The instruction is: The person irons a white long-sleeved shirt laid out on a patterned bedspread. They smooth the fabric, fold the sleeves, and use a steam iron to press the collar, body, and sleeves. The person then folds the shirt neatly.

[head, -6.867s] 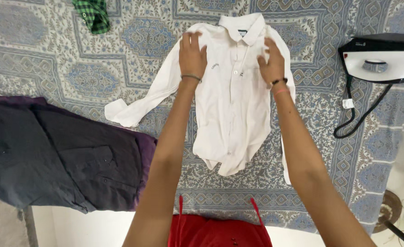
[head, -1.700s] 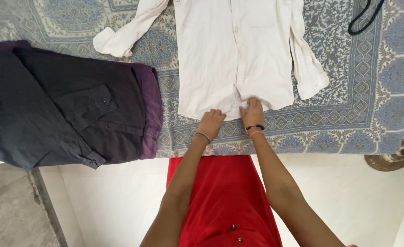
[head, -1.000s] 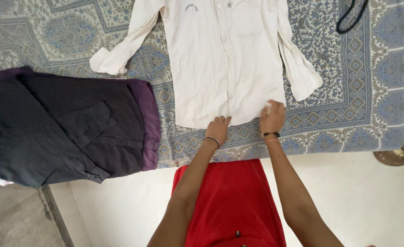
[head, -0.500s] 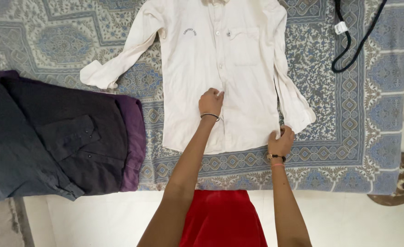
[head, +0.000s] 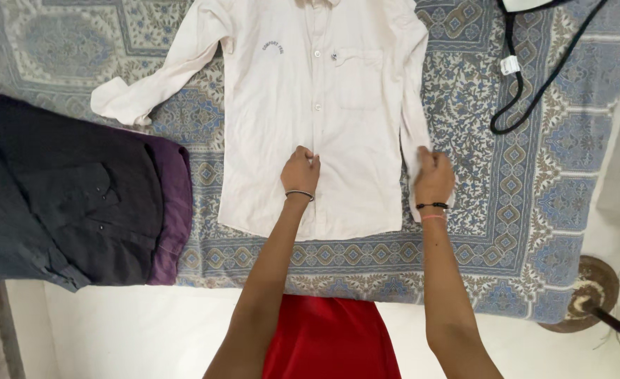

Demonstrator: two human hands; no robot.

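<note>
A white long-sleeved shirt [head: 338, 119] lies flat, front up and buttoned, on a blue patterned cloth [head: 528, 196]. My left hand [head: 300, 171] rests on the button strip near the shirt's lower middle, fingers curled against the fabric. My right hand [head: 433, 175] is closed on the cuff end of the shirt's right-side sleeve, at the shirt's side edge. The other sleeve [head: 148, 84] stretches out to the upper left, its cuff lying on the cloth.
A stack of dark folded clothes [head: 57, 203] with a purple garment [head: 173, 203] under it lies at the left. A black cord with a white tag [head: 513, 91] curls at the upper right. A round dark base [head: 587, 295] stands on the floor at the lower right.
The view has shifted down and left slightly. My right hand has moved up from the hem corner to the sleeve cuff and closed on it. My left hand stays on the button strip.
</note>
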